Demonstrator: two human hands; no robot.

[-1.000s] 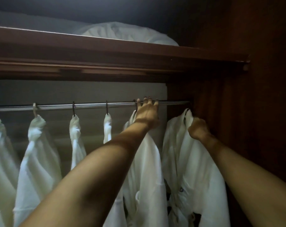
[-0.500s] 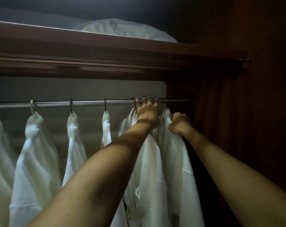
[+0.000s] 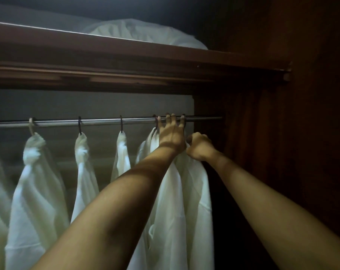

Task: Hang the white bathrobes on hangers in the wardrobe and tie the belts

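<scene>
Several white bathrobes hang from hooks on a metal rail [image 3: 99, 121] inside a dark wooden wardrobe. My left hand [image 3: 172, 135] reaches up to the rail, its fingertips hooked over it beside two hanger hooks. My right hand [image 3: 199, 147] is a fist gripping the top of the rightmost bathrobe [image 3: 190, 191], just under the rail. That robe is pressed against the neighbouring robe [image 3: 145, 149] behind my left wrist. Its hanger and belt are hidden by cloth and my arms.
Further left hang more robes [image 3: 36, 182] [image 3: 85, 172] [image 3: 122, 158] with knotted collars. A wooden shelf [image 3: 126, 55] above the rail carries white bedding [image 3: 145, 34]. The wardrobe's dark side wall [image 3: 291, 152] stands close on the right, with a gap beside the last robe.
My right hand slid the rightmost bathrobe left along the rail until it met the neighbouring robe. My left hand stayed at the rail.
</scene>
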